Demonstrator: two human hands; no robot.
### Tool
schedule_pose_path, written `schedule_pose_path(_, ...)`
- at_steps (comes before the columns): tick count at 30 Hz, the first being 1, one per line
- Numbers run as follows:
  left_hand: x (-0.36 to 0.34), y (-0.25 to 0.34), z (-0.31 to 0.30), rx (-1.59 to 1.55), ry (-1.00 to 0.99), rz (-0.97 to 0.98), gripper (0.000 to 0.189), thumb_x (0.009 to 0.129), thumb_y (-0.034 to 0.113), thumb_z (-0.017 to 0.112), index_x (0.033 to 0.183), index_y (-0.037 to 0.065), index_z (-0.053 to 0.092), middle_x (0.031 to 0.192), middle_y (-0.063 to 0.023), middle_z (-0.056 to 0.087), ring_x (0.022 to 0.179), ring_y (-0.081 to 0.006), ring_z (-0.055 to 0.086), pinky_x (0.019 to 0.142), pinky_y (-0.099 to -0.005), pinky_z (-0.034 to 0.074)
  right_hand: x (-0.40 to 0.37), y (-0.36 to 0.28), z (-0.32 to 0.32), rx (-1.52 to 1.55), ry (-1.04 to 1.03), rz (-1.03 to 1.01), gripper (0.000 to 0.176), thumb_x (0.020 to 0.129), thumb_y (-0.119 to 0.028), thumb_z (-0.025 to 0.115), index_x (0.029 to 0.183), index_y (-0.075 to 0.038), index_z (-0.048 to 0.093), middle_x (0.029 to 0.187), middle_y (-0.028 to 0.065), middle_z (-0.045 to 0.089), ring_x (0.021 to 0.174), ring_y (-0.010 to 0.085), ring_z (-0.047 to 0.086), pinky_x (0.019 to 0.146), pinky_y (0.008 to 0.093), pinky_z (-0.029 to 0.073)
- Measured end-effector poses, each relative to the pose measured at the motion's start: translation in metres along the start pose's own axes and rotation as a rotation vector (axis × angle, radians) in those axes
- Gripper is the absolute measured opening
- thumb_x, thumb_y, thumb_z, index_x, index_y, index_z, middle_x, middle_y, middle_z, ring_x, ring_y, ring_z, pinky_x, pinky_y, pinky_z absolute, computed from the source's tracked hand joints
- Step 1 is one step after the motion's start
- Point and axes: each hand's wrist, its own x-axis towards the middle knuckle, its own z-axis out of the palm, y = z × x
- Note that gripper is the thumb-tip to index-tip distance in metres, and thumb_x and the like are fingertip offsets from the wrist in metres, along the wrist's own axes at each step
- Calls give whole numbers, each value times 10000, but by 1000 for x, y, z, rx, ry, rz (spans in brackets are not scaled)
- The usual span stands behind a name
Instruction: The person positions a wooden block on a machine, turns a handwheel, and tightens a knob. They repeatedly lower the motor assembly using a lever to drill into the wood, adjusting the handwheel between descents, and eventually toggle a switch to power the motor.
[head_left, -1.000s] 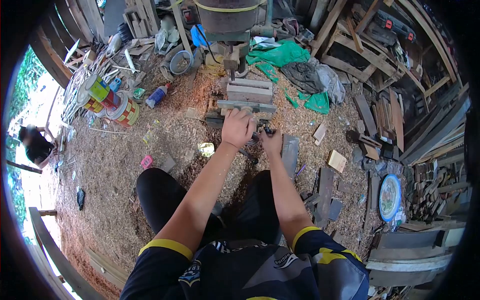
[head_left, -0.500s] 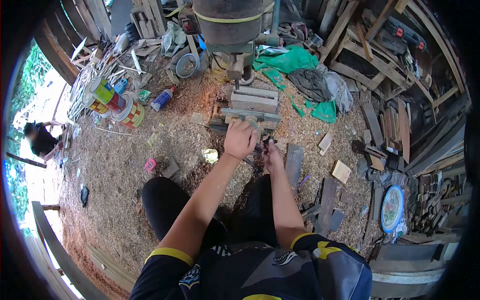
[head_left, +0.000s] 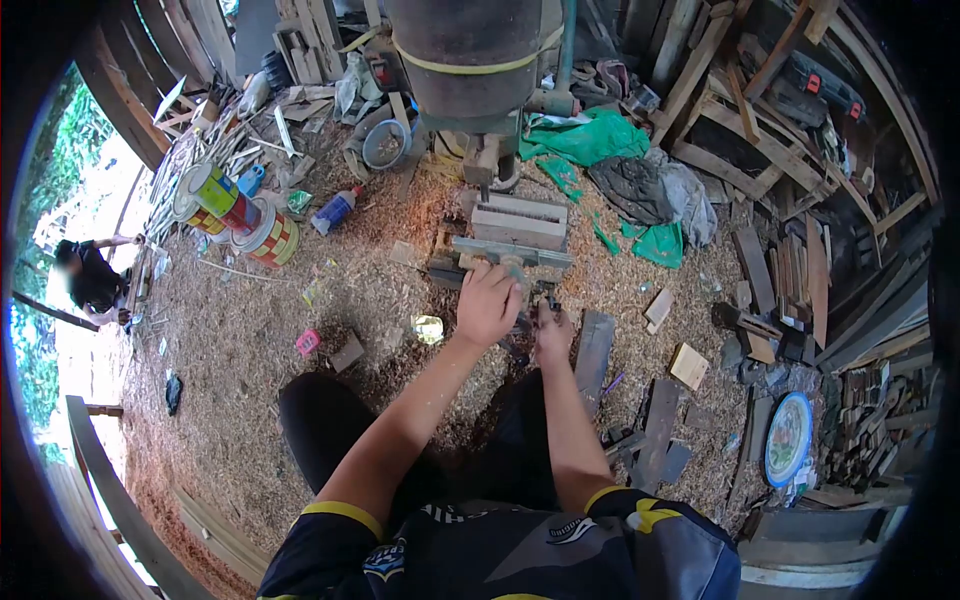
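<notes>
In the head view, my left hand (head_left: 488, 305) rests on the near side of the drill machine's vise (head_left: 512, 250), fingers bent over a round part. My right hand (head_left: 552, 335) is closed on a small dark handle (head_left: 546, 301) just right of it. A pale wooden block (head_left: 519, 220) with a long slot in its top lies clamped behind the vise's metal jaw. Above the block hangs the drill head (head_left: 484, 165), its bit near the block's left end.
Paint cans (head_left: 265, 233) and a blue bottle (head_left: 335, 211) stand or lie at left. Green plastic (head_left: 585, 138) is behind at right. Planks (head_left: 592, 360) and a small block (head_left: 689, 366) lie on shavings. Another person (head_left: 92, 275) sits far left.
The whole view has shifted, so the machine and floor appear slightly lower and further right. My right hand has turned a little at the handle; my left hand stays at the vise.
</notes>
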Motion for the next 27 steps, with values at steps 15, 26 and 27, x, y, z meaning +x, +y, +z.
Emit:
schedule_pose_path(15,1,-4,-6,-85,-75,105,196,964,173,600,836,40,664,910,-129,608,919,-373,572,844,-503,443,4,-8,-25,-1197,106,-441,361,933,-251,751,1068,24,559,942,232,754,851,429,743,768,485,566)
schedule_pose_path(26,16,3,-4,-415,-35,-266,317,1051,218,580,852,-25,617,867,-215,573,875,-434,575,808,-484,458,-9,-234,99,-271,-144,-473,270,1082,-226,621,1234,-10,675,1108,101,741,941,165,699,824,317,550)
schedule_pose_path(27,19,4,-2,-443,-29,-339,332,1065,229,575,861,-30,611,860,-226,568,863,-439,575,797,-480,461,-5,-258,124,-275,-241,-513,292,1098,-240,603,1262,-9,671,1131,87,733,963,156,688,864,313,539)
